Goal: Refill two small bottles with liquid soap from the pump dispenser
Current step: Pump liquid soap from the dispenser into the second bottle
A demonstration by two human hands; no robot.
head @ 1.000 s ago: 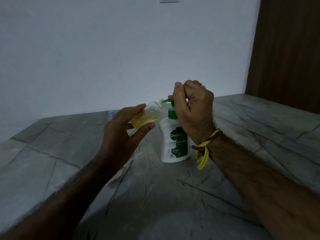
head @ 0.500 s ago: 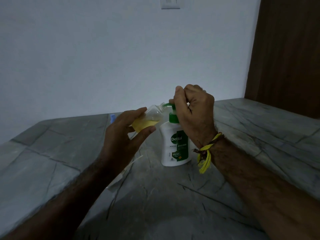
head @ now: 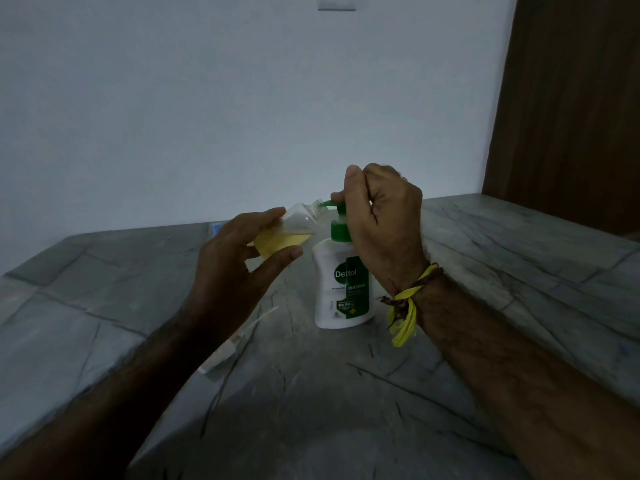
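Note:
A white pump dispenser (head: 337,285) with a green label and green pump head stands upright on the grey stone counter (head: 502,271). My right hand (head: 381,226) is closed over the pump head from the right. My left hand (head: 235,268) holds a small clear bottle (head: 294,226) tilted nearly sideways, its open neck against the green nozzle. Yellow liquid soap lies in the bottle's lower part, partly hidden by my fingers. A second small bottle is not identifiable.
A pale, clear plastic item (head: 232,344) lies on the counter under my left forearm. A small blue object (head: 215,228) shows at the counter's back edge by the white wall. A brown wooden panel (head: 568,105) stands at the right.
The pump head has risen and my right hand has lifted slightly with it. The bottle stays at the nozzle. The view has shifted a little.

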